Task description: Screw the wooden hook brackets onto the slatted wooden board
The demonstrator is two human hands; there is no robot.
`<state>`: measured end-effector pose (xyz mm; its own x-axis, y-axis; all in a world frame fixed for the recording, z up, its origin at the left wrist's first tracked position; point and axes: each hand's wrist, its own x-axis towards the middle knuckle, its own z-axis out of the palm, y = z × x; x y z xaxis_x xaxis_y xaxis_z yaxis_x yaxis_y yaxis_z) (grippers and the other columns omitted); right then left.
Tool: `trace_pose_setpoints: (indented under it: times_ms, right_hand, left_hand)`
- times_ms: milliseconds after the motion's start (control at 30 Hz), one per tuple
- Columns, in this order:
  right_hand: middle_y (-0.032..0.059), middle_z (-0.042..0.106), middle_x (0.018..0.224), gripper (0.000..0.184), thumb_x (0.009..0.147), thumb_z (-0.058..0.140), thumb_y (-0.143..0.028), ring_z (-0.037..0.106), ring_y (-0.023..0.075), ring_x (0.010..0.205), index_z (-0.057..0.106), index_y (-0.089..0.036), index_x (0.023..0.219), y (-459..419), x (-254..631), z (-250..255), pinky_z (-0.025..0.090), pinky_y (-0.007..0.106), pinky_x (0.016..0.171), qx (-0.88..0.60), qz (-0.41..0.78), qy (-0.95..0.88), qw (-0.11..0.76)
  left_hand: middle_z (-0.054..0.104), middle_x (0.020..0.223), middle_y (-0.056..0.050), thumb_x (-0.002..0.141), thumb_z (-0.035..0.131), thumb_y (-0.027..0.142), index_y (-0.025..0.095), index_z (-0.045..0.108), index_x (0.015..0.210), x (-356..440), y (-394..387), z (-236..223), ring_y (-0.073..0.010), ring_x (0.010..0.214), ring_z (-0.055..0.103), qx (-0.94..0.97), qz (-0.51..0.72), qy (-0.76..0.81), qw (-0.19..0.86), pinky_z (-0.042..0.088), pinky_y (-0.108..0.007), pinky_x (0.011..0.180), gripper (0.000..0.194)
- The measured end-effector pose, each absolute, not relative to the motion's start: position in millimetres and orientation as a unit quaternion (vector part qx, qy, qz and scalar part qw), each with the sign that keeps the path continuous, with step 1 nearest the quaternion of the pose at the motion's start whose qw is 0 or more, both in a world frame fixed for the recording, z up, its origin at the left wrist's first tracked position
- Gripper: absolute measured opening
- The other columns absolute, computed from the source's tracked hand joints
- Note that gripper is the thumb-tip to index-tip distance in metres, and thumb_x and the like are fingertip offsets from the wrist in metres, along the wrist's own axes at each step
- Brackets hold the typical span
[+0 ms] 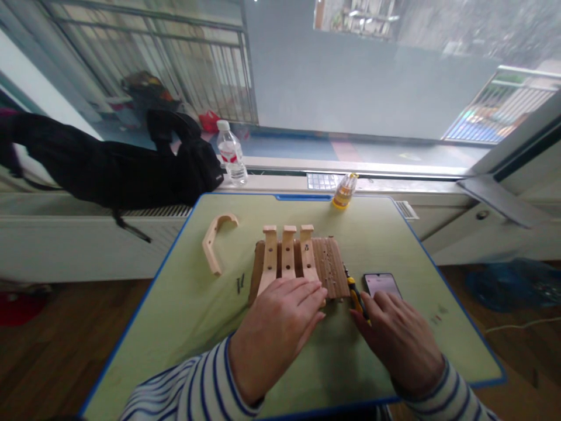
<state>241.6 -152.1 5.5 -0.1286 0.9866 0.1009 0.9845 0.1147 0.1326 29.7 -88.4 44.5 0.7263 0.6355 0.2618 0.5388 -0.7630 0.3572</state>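
Across the near ends of three pale wooden hook pieces (288, 252) lies my left hand (284, 318), its fingers together and closed over the right-hand one. These pieces sit side by side on a brown slatted wooden board (329, 266), and a screw (307, 248) stands in the right one. My right hand (397, 333) is on the table right of the board, thumb and fingers closed around the handle end of a yellow-and-black screwdriver (354, 292). A loose curved wooden piece (211, 242) and dark screws (239, 283) lie to the left.
A phone (382, 285) lies just beyond my right hand. At the far edge of the blue-rimmed table (175, 351) stands a small yellow bottle (344, 193). Behind, the windowsill bears a water bottle (232, 156) and a black bag (144, 169). Small bits (438, 316) lie at right.
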Motion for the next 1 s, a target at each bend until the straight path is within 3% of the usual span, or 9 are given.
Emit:
trace_pose_setpoints:
  times_ms: [233,433,633,833,1000]
  right_hand:
    - [0.0043,0.059,0.079,0.017,0.087,0.05,-0.034,0.057,0.0212,0.075,0.061,-0.021,0.088,-148,239,5,0.033,0.033,0.066,0.674,0.08,0.734,0.031]
    - [0.0058,0.06,0.079,0.019,0.088,0.048,-0.034,0.056,0.0215,0.077,0.061,-0.021,0.083,-146,236,6,0.034,0.033,0.066,0.679,0.06,0.73,0.051]
    - [0.005,0.06,0.077,0.02,0.088,0.047,-0.034,0.056,0.0212,0.075,0.06,-0.022,0.079,-146,235,4,0.033,0.034,0.066,0.68,0.063,0.728,0.06]
    - [0.0048,0.06,0.076,0.021,0.088,0.046,-0.034,0.056,0.0216,0.074,0.059,-0.022,0.076,-146,234,1,0.034,0.034,0.066,0.678,0.071,0.729,0.059]
    - [0.0052,0.06,0.075,0.022,0.087,0.047,-0.033,0.056,0.0217,0.073,0.059,-0.021,0.074,-145,234,0,0.033,0.034,0.065,0.678,0.087,0.727,0.06]
  left_hand:
    - [0.065,0.114,-0.004,0.085,0.056,0.019,0.018,0.059,0.11,29,-88,44,-0.0212,0.104,0.06,0.918,0.192,0.32,0.134,0.048,-0.044,0.091,0.025]
    - [0.063,0.117,-0.005,0.081,0.062,0.029,0.019,0.056,0.116,15,-85,54,-0.0226,0.108,0.057,0.906,0.212,0.338,0.141,0.046,-0.043,0.094,0.036]
    - [0.065,0.113,-0.002,0.089,0.048,0.031,0.022,0.055,0.117,-20,-73,59,-0.0183,0.103,0.06,0.855,0.243,0.438,0.134,0.047,-0.037,0.092,0.03]
    - [0.062,0.118,-0.002,0.084,0.055,0.042,0.023,0.055,0.118,-35,-76,48,-0.0203,0.109,0.057,0.855,0.216,0.448,0.149,0.045,-0.039,0.097,0.039]
    - [0.062,0.119,-0.005,0.083,0.056,0.042,0.022,0.056,0.118,-34,-83,40,-0.0221,0.111,0.056,0.872,0.212,0.419,0.138,0.046,-0.042,0.095,0.039]
